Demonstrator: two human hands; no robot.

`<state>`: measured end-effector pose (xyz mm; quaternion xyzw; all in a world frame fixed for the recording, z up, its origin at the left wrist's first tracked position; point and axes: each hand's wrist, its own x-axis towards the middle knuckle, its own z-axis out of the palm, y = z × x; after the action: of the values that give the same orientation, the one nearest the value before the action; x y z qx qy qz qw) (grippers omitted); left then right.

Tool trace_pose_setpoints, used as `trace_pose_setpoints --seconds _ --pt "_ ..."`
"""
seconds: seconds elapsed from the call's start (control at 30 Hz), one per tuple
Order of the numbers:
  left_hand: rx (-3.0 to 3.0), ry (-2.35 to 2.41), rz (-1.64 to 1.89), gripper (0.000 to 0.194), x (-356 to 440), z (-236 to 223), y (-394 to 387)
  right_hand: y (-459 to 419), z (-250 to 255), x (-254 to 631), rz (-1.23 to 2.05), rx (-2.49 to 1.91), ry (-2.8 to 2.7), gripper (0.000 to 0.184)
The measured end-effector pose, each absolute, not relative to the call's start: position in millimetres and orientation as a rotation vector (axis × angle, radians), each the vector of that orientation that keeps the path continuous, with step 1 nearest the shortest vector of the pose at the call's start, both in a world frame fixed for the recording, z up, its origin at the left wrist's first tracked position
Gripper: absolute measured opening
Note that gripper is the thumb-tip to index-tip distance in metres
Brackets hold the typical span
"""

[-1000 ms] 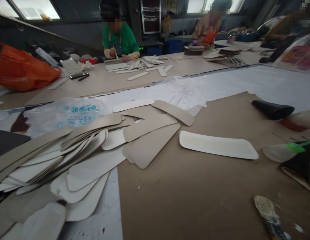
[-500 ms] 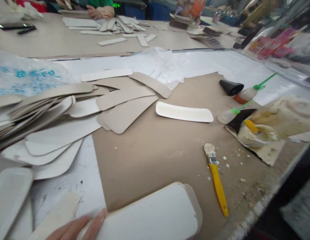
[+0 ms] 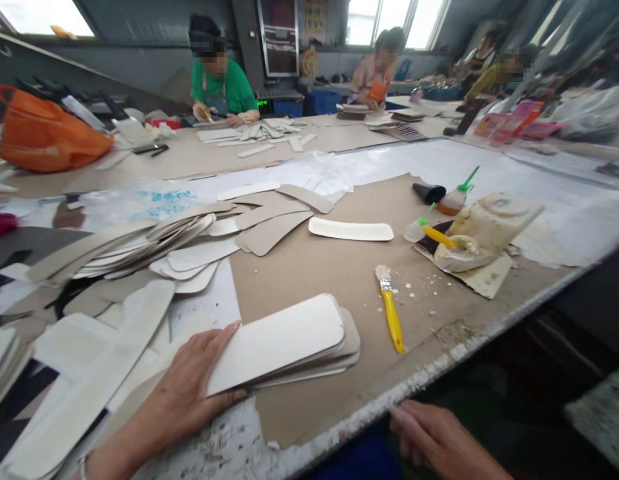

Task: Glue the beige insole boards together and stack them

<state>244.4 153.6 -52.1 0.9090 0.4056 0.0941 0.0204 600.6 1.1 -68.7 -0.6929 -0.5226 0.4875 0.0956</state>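
Observation:
My left hand (image 3: pixel 189 373) grips the near end of a stack of white, round-cornered strips (image 3: pixel 284 340), fingers along the far edge and thumb at the near edge. The stack's other end is fanned slightly on the brown sheet. My right hand (image 3: pixel 434 433) is low by the table's front edge, its fingers curled; whether anything is inside them is hidden. A yellow-handled brush (image 3: pixel 391 313) with white paste on its bristles lies right of the stack. Farther back, a single white strip with a raised rim (image 3: pixel 350 229) lies by itself.
Loose strips (image 3: pixel 184 257) are piled at the left. At the right stand a cut-open paste jug (image 3: pixel 494 227) with a yellow handle in it, green-tipped bottles (image 3: pixel 453 200) and a black cone (image 3: pixel 429 193). Several people work at tables behind; an orange bag (image 3: pixel 49 130) sits back left.
My view has tilted up, showing more of the room. My right hand has come into view at the lower right. My left hand remains at the stack; the brush lies in the same place.

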Motion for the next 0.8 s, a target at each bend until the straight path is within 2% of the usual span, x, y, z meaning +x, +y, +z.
trace_pose_setpoints --seconds 0.1,0.3,0.43,0.63,0.8 --pt "2.763 1.277 0.309 0.084 243.4 -51.0 152.2 23.1 -52.0 598.1 1.258 -2.179 -1.686 0.052" --pt "2.613 1.323 0.29 0.081 248.5 -44.7 148.8 52.7 -19.1 599.4 0.878 -1.951 -1.675 0.036" --pt "2.595 1.314 0.325 0.083 250.7 -44.7 147.7 92.1 -24.3 582.5 0.931 -1.73 -1.529 0.028" --pt "2.599 1.283 0.338 0.084 250.8 -45.0 148.6 121.9 -33.5 560.3 1.079 -1.747 -1.339 0.03" --pt "2.563 1.297 0.356 0.085 251.8 -44.8 148.3 121.2 -31.5 560.9 1.061 -1.802 -1.285 0.033"
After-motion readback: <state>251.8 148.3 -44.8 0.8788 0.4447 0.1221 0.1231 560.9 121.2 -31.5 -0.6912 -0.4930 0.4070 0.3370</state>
